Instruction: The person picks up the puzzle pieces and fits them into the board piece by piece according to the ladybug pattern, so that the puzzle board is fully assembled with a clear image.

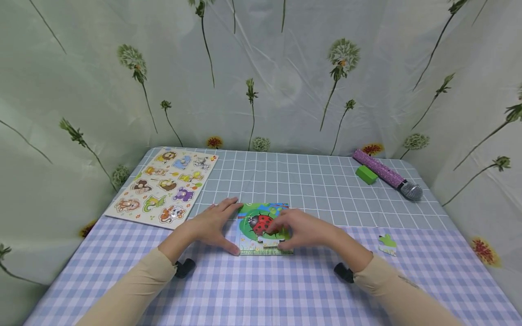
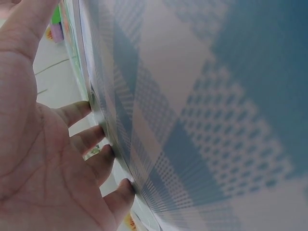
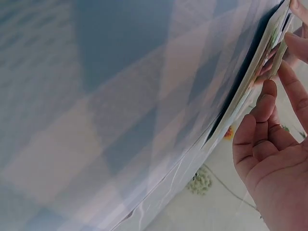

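Observation:
A ladybug jigsaw board (image 1: 249, 213) lies flat on the cloth in front of the person. The left hand (image 1: 212, 227) rests at its left side with thumb and fingers spread, the thumb by the lower left corner. In the left wrist view, the fingertips (image 2: 109, 153) touch down along the edge. Over the lower right part of the board, the right hand (image 1: 305, 229) pinches a puzzle piece (image 1: 270, 242) between thumb and fingers. The right wrist view shows this piece (image 3: 278, 58) edge-on, tilted just above the board. Its printed face is partly hidden by the hand.
Right of the board lies a loose green-and-white puzzle piece (image 1: 387, 245). A wooden animal peg board (image 1: 195, 192) lies at the back left. Toward the back right are a green block (image 1: 366, 174) and a purple glittery microphone (image 1: 381, 170). A dandelion-print curtain (image 1: 281, 90) hangs behind the table.

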`<state>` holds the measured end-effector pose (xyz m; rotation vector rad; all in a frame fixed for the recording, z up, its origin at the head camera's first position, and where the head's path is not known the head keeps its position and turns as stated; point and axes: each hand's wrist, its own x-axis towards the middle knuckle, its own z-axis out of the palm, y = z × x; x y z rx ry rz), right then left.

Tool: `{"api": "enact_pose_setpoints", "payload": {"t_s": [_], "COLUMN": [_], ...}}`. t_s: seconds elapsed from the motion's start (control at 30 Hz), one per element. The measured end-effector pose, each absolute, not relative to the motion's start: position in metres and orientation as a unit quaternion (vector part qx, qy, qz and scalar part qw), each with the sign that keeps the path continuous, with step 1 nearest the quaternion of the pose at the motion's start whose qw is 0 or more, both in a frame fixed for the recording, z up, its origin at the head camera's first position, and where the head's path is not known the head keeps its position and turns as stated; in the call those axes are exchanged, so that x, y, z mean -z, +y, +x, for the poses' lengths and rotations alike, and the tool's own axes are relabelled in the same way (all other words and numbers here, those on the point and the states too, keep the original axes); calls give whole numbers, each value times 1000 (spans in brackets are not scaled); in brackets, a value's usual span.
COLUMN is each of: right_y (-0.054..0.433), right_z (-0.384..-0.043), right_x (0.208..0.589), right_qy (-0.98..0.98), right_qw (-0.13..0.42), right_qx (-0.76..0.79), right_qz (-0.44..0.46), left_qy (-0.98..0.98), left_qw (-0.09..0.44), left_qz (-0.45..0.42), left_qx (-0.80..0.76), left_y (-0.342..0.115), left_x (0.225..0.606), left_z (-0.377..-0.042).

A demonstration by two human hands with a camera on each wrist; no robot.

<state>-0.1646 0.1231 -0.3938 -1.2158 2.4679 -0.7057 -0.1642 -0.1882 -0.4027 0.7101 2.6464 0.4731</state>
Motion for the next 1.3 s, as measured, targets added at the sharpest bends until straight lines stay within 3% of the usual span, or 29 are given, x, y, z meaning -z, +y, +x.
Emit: {"api": "enact_pose_setpoints", "payload": {"t_s": [1.3], "right_y": [100], "right_z": [-164], "right_x": [397], "right_qy": [850], "right_qw": [182], "right_qx": [238], "right_qz": [-433], "left_qy": [936], "left_qw": [180], "left_qz": [255], "left_qx": [-161], "left_y": [-186], "left_x": [403], "left_z": [-165]}}
